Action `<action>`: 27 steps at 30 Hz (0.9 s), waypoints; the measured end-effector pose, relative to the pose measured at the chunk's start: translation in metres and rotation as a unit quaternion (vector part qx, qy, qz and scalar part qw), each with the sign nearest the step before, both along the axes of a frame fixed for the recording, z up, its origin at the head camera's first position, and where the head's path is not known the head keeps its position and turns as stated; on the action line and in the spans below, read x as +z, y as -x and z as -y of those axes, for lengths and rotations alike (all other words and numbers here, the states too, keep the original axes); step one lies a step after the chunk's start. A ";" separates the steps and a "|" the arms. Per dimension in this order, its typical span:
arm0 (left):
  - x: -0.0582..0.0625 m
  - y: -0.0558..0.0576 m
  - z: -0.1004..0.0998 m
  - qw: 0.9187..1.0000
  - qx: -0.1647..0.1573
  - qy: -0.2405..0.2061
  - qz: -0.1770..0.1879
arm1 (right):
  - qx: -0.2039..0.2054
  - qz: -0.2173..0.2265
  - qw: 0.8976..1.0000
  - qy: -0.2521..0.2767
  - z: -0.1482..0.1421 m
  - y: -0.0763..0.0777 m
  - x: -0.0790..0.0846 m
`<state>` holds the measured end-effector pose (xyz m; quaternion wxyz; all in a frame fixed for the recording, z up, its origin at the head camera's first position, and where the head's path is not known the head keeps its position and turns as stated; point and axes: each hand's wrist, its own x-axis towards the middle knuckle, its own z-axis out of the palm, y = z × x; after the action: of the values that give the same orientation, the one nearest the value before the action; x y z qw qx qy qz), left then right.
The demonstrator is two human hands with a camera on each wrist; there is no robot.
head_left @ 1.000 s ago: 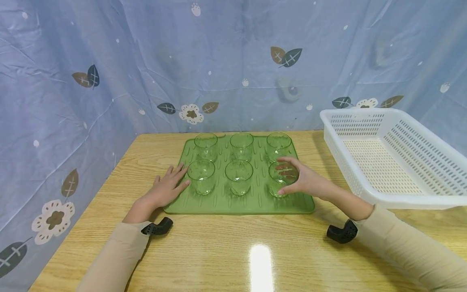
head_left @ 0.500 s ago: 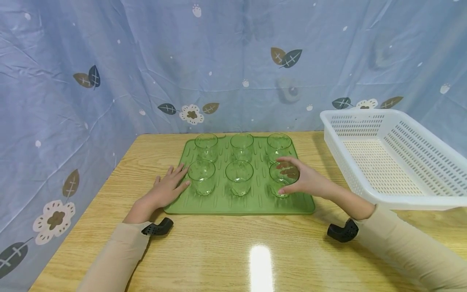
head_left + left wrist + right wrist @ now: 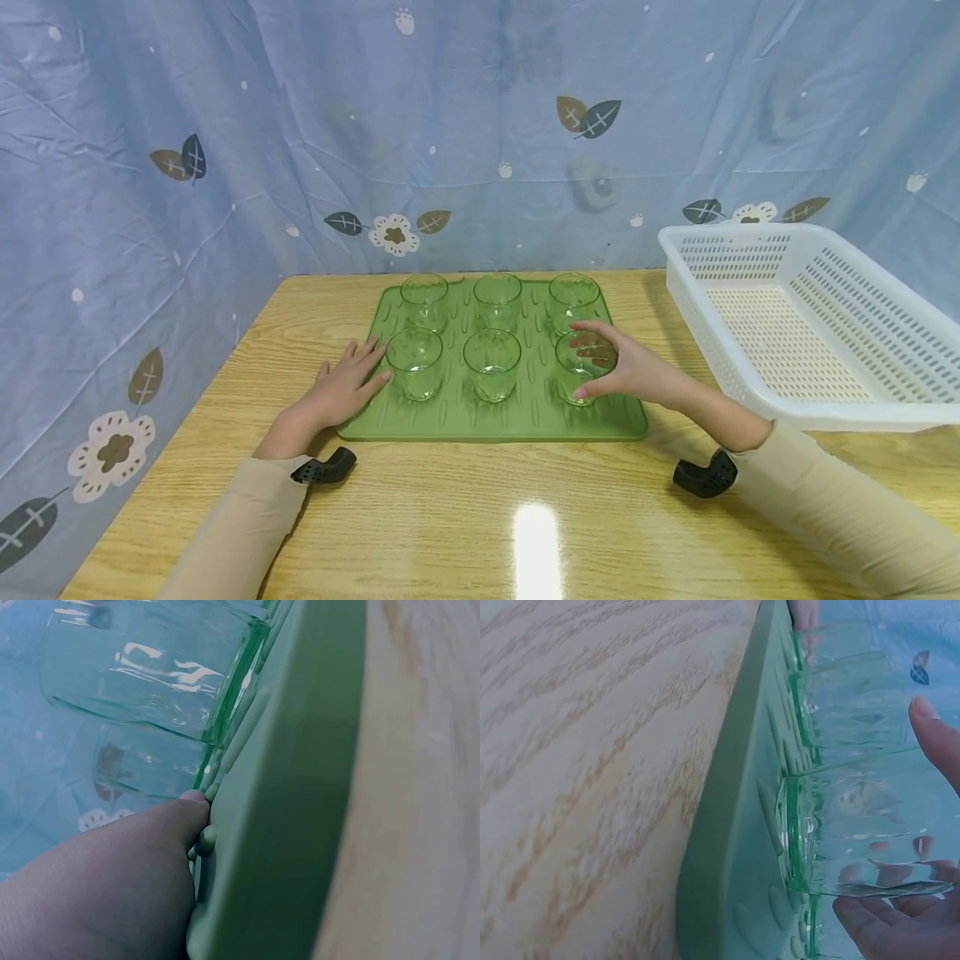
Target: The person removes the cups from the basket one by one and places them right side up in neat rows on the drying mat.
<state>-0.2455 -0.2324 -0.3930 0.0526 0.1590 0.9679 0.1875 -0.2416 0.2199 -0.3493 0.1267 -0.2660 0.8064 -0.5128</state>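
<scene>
Several clear glass cups stand upright in two rows on a green ridged mat [image 3: 457, 423]. My right hand [image 3: 637, 367] curls round the front right glass cup [image 3: 573, 382], thumb on the near side and fingers behind it. In the right wrist view that cup [image 3: 862, 825] rests on the mat, between the thumb [image 3: 934, 735] and the fingers [image 3: 870, 922]. My left hand [image 3: 341, 392] lies flat, fingers spread, over the mat's left edge, beside the front left glass cup [image 3: 416, 367]. The left wrist view shows its thumb [image 3: 150, 840] on the mat.
A white perforated plastic basket [image 3: 795, 408] stands to the right on the wooden table [image 3: 420, 517]. Behind the table and along its left side hangs a blue patterned curtain [image 3: 480, 125]. Black wrist cameras are strapped to both sleeves.
The front right glass cup has shifted very slightly to the right with my right hand. My left hand stays where it was.
</scene>
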 end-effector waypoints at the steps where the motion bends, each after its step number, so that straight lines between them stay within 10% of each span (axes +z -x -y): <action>1: 0.000 0.000 0.000 1.000 -0.001 0.000 0.000 | 0.000 -0.002 1.000 0.000 -0.001 0.000 0.000; 14: 0.000 0.007 -0.006 1.000 -0.011 0.002 0.001 | -0.068 -0.097 0.993 -0.028 -0.010 -0.013 0.010; 27: 0.022 -0.003 0.009 1.000 -0.002 0.011 -0.003 | -0.111 -0.275 0.946 -0.129 -0.014 -0.042 0.046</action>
<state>-0.2428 -0.2411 -0.3711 0.0524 0.1609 0.9697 0.1762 -0.1992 0.2343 -0.3034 -0.1238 -0.2869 0.8936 -0.3221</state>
